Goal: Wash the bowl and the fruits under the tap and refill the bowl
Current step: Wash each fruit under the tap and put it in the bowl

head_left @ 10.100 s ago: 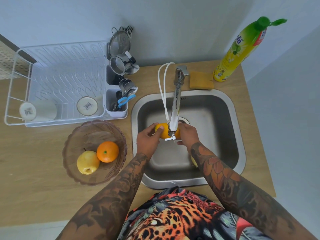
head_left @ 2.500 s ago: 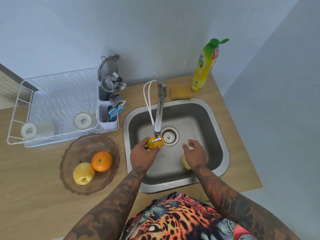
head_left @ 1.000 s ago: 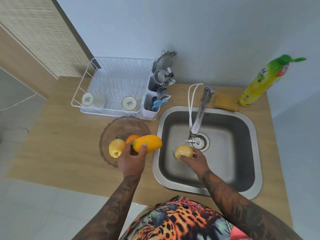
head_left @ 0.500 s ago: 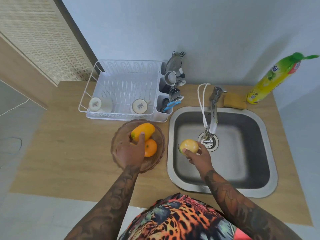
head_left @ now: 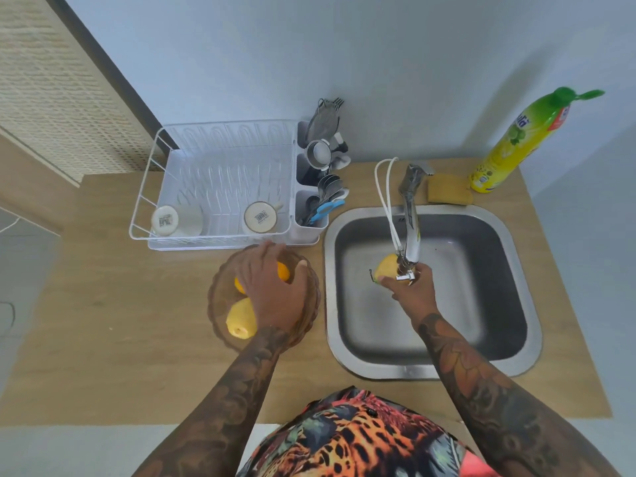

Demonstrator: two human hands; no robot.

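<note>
Arms: two tattooed forearms are seen reaching out from a leopard-print shirt [head_left: 354, 438].
Left hand [head_left: 275, 294]: it is laid over the brown glass bowl [head_left: 215, 304], fingers spread and slightly bent over an orange fruit [head_left: 283, 271]; whether the fruit is gripped cannot be told.
Bowl contents: three pieces can be counted — a yellow apple [head_left: 241, 323] at the near side, the orange fruit under the fingers, and another orange-yellow piece [head_left: 239, 284] mostly hidden by the hand.
Right hand [head_left: 411, 292]: one yellow fruit [head_left: 386, 266] is held by curled fingers inside the sink [head_left: 516, 356], just under the tap [head_left: 409, 235] spout (no water stream can be made out).
Counter [head_left: 103, 339], further back: one white dish rack [head_left: 220, 187] with two upturned cups — one at its left [head_left: 165, 220], one nearer the middle [head_left: 260, 216] — and a cutlery caddy [head_left: 315, 215].
By the wall: one sponge [head_left: 447, 193] and one yellow-green detergent bottle [head_left: 519, 139], touching or nearly so.
</note>
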